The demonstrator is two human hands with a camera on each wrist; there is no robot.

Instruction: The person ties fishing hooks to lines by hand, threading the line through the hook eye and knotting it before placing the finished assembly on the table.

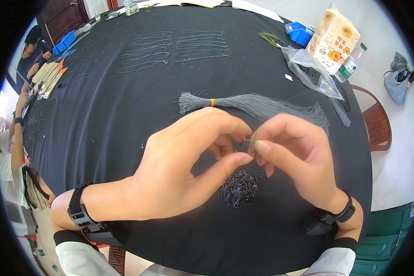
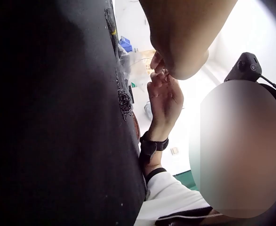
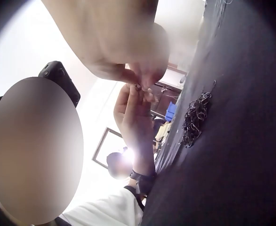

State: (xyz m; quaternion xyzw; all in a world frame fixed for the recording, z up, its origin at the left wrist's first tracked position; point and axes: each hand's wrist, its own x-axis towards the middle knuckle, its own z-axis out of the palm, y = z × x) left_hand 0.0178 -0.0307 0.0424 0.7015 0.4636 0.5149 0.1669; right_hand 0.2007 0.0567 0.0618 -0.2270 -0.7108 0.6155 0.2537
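Above the black table, my left hand (image 1: 170,161) and right hand (image 1: 299,156) meet at the fingertips. Their thumbs and fingers pinch a small piece of fishing tackle, with a bit of thin grey line (image 1: 247,143) showing between them. In the right wrist view a small dark hook (image 3: 138,87) shows at the left hand's fingertips; fingers cover most of it, and I cannot tell how line and hook are joined. A pile of dark fish hooks (image 1: 239,188) lies below the hands. Just beyond is a bundle of grey line (image 1: 253,105) with a yellow band (image 1: 212,102).
Looped grey lines (image 1: 149,48) lie in two columns farther back. At the back right stand a tissue pack (image 1: 333,39), a bottle (image 1: 351,63), a blue bin (image 1: 299,33) and a plastic bag (image 1: 310,71). Other people sit along the left edge beside brown envelopes (image 1: 48,78).
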